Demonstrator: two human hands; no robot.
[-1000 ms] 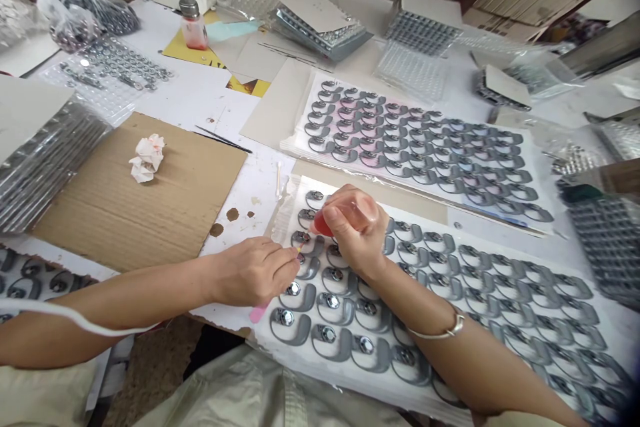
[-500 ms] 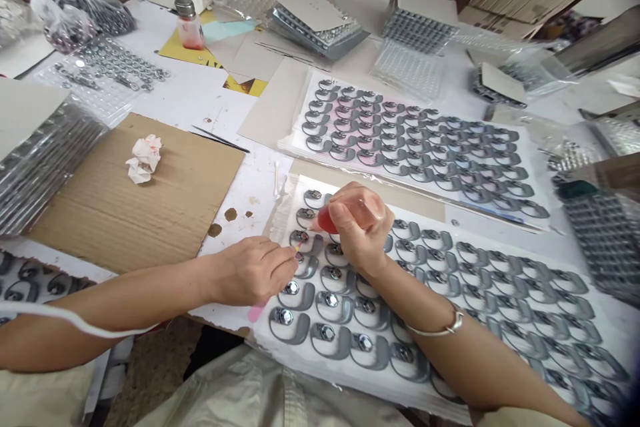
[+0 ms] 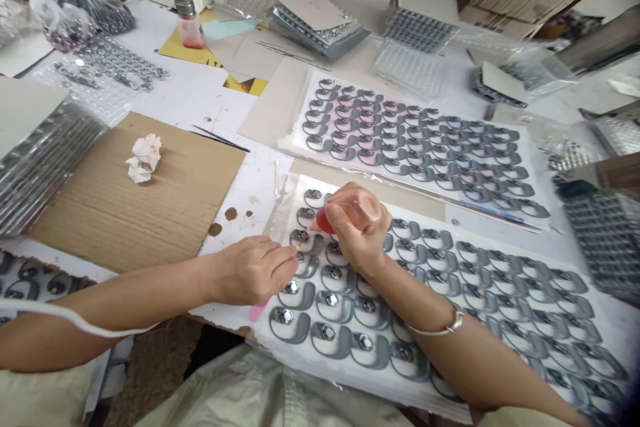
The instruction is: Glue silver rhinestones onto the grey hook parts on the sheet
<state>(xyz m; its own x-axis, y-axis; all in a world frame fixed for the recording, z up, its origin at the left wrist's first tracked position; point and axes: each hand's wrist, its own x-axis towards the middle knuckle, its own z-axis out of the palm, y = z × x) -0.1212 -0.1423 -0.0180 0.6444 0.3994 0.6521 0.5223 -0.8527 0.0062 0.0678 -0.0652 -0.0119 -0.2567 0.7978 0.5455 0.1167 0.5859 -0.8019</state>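
My right hand (image 3: 361, 230) is closed around a small squeeze bottle (image 3: 327, 220) of red liquid, its narrow nozzle tilted down to the left. Just left of it, my left hand (image 3: 260, 270) pinches a thin stick with a yellow tip (image 3: 299, 248); a pink end shows below that hand, and I cannot tell if it belongs to the stick. Both tips are close to a ring-like metal piece (image 3: 300, 237) with a shiny round head. Under my hands lies a white sheet (image 3: 305, 367) bearing rows of these grey pieces.
A second sheet of ring-like pieces (image 3: 400, 130) lies behind. At left are a cardboard square (image 3: 185, 193) with crumpled tissue (image 3: 145, 158), black tweezers (image 3: 220, 138) and a cotton swab (image 3: 277, 178). A metal-capped jar (image 3: 190, 23) stands farther back. Stacked trays (image 3: 420, 20) sit beyond.
Very little differs. My right hand and the bottle have shifted slightly to the left; my left hand stays nearly in place.
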